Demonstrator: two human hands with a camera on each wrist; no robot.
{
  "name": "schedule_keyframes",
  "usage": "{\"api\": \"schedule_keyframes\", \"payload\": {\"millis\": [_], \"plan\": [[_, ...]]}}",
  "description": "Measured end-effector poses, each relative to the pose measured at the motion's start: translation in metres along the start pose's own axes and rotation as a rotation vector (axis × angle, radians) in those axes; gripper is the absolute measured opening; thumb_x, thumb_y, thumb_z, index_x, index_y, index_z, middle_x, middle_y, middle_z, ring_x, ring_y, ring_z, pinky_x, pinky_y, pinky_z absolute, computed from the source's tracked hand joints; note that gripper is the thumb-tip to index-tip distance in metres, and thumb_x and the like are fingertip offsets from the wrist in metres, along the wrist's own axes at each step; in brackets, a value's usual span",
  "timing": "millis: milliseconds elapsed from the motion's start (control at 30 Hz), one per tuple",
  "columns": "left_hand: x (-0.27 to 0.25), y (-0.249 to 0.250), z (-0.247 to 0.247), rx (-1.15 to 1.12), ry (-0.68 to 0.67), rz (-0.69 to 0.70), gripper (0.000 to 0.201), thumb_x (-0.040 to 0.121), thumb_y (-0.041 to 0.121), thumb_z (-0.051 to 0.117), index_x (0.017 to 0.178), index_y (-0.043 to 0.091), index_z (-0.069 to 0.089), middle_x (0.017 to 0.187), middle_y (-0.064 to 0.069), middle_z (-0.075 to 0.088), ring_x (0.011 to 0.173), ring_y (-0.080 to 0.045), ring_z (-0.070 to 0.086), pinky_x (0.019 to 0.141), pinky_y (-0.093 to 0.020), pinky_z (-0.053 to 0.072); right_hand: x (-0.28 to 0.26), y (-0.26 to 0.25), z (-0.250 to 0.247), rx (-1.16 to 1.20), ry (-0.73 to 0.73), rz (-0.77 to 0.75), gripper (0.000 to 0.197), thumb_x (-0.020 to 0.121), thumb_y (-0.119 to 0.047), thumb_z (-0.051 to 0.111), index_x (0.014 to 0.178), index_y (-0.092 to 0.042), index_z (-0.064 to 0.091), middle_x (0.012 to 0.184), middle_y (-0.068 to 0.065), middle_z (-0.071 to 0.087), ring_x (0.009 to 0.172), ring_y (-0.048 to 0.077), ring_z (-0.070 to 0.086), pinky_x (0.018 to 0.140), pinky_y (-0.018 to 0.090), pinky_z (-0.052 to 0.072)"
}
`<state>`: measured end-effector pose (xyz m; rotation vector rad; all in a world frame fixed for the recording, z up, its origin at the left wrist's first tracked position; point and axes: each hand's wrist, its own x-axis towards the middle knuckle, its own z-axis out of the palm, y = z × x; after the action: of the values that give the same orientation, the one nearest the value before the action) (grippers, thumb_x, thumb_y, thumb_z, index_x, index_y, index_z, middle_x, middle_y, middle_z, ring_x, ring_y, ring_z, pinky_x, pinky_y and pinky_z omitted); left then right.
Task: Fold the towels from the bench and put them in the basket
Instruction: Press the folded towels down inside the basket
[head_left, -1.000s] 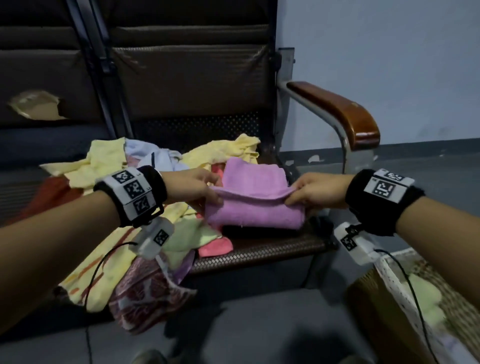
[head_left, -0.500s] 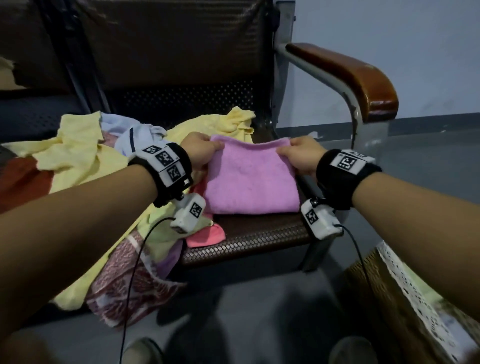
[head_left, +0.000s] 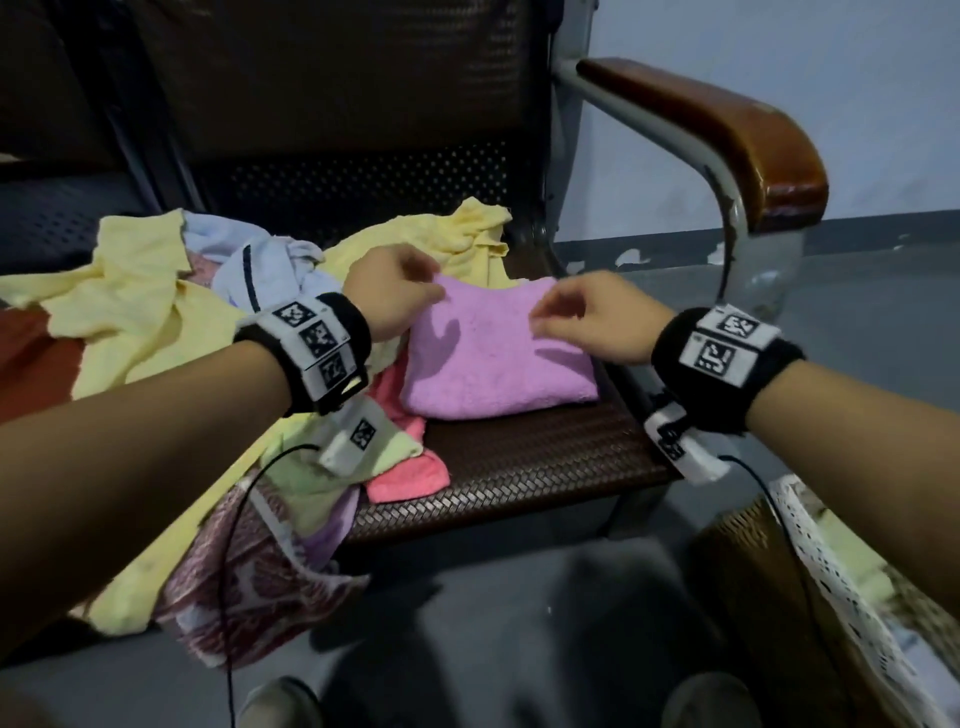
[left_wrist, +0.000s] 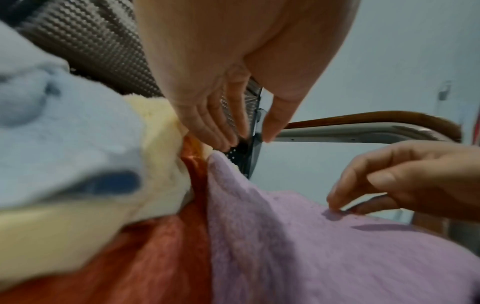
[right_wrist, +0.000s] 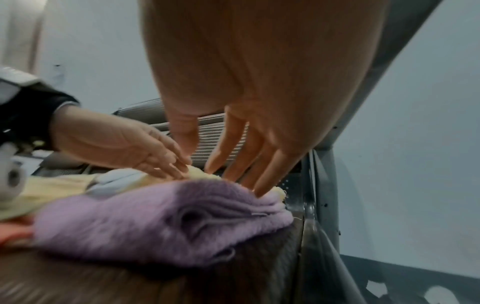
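the folded pink towel (head_left: 498, 353) is laid flat on the woven seat of the bench (head_left: 530, 467), at the end nearest the wooden armrest (head_left: 727, 135). the left hand (head_left: 387, 299) is held over the towel's far left corner, fingers loosely spread and nothing gripped. the right hand (head_left: 592, 317) is held over the towel's far right part, fingers relaxed and lightly bent, fingertips (right_wrist: 259, 191) just at the towel's edge. a heap of unfolded yellow towels (head_left: 140, 291) is seen left of the pink towel. the basket (head_left: 810, 571) is set on the floor below the armrest.
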<state>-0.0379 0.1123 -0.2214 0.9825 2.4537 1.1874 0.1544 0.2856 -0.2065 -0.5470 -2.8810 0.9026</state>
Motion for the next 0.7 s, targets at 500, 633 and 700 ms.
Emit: {"api": "schedule_keyframes", "payload": {"millis": [500,633,700], "plan": [[-0.051,-0.001,-0.013,0.362,-0.334,0.145,0.027,0.075,0.04,0.062,0.081,0.014,0.067,0.078,-0.007,0.067,0.073,-0.024,0.058,0.061,-0.029,0.042,-0.036,-0.007,-0.007,-0.173,-0.027,-0.013,0.02,0.098,-0.022,0.052,0.088,-0.011,0.065,0.083,0.006,0.065,0.078,0.024,0.057,0.066,0.029,0.037],[-0.052,-0.004,-0.009,-0.03,-0.213,-0.024,0.027,0.077,0.04,0.065,0.067,0.015,0.062,0.063,-0.001,0.058,0.058,-0.016,0.052,0.057,-0.027,0.044,-0.038,0.001,-0.013,-0.018,0.079,0.017,0.027,0.098,-0.029,0.055,0.081,-0.012,0.066,0.073,0.004,0.062,0.068,0.019,0.056,0.063,0.03,0.039],[-0.051,-0.009,-0.003,-0.061,-0.154,-0.092,0.033,0.087,0.034,0.067,0.061,0.018,0.055,0.052,0.006,0.048,0.048,-0.011,0.043,0.043,-0.019,0.034,-0.036,0.003,-0.013,0.084,0.122,0.07,0.028,0.097,-0.041,0.057,0.083,-0.019,0.069,0.073,-0.001,0.064,0.065,0.013,0.058,0.064,0.029,0.044]]}}
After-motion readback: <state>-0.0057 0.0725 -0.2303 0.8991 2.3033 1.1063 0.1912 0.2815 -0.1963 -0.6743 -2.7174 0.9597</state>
